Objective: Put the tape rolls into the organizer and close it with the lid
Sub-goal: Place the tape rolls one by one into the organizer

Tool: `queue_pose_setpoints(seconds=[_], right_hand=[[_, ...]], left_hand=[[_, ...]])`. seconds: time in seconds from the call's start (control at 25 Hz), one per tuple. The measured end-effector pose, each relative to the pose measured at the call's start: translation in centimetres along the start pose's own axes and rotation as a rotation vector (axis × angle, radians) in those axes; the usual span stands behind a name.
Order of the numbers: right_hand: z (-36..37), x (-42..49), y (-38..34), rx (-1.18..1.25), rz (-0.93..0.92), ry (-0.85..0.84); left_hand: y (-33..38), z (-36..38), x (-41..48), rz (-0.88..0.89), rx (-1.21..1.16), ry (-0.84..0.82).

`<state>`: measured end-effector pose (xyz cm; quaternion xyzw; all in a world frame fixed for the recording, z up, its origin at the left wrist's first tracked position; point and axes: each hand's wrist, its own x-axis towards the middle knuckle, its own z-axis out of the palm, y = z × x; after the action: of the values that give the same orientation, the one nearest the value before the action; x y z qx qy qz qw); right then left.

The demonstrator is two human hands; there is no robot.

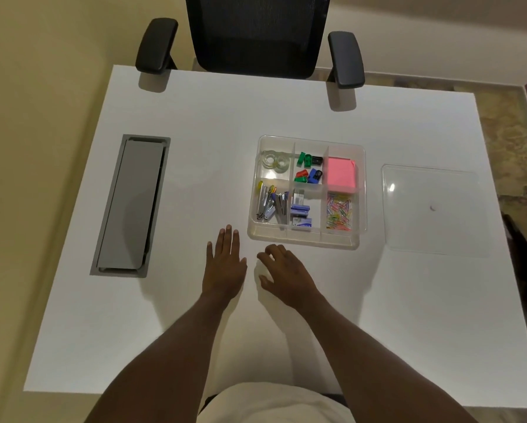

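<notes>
On the white worktop [170, 315], the right hand [282, 271] curls its fingers [271, 250] round a small whitish tape roll [262, 271], just before the clear plastic compartmented organizer [306, 239]. The left hand [224, 264] lies flat, fingers spread, holding nothing. Two clear tape rolls [275, 161] sit in the organizer's far-left compartment; the clear flat lid [436, 210] lies apart to its right.

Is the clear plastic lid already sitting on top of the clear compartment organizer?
No, the clear plastic lid lies flat on the white table, to the right of the open clear compartment organizer and apart from it.

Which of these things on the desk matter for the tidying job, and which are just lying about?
For the job:
tape rolls
organizer
lid
whitish object under right hand

Lying about:
pink notes
paper clips
grey desk hatch
chair
</notes>
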<state>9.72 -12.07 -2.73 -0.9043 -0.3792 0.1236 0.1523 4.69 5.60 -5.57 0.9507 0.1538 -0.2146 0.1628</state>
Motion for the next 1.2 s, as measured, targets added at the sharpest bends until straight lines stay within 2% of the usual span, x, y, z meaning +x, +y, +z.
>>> queue_pose_setpoints(seconds=[0.16, 0.44, 0.56, 0.96, 1.08, 1.2], right_hand=[[-3.4, 5.1, 1.0, 0.041, 0.022, 0.114], [-8.8, 15.7, 4.6, 0.181, 0.284, 0.241], [-9.1, 19.0, 5.6, 0.191, 0.379, 0.197], [-6.9, 24.5, 6.3, -0.094, 0.491, -0.015], [-7.1, 24.4, 6.3, -0.100, 0.468, 0.005], [-7.6, 22.5, 5.8, -0.090, 0.434, 0.100]], left_hand=[[0.1, 0.5, -0.1, 0.014, -0.020, 0.048], [0.0, 1.7, -0.2, 0.019, 0.008, 0.116], [0.0, 2.1, -0.1, 0.013, 0.007, 0.139], [-0.6, 3.5, 0.5, -0.007, 0.000, 0.158], [-0.5, 3.3, 0.6, -0.012, 0.001, 0.146], [-0.3, 2.9, 0.4, -0.017, 0.009, 0.123]])
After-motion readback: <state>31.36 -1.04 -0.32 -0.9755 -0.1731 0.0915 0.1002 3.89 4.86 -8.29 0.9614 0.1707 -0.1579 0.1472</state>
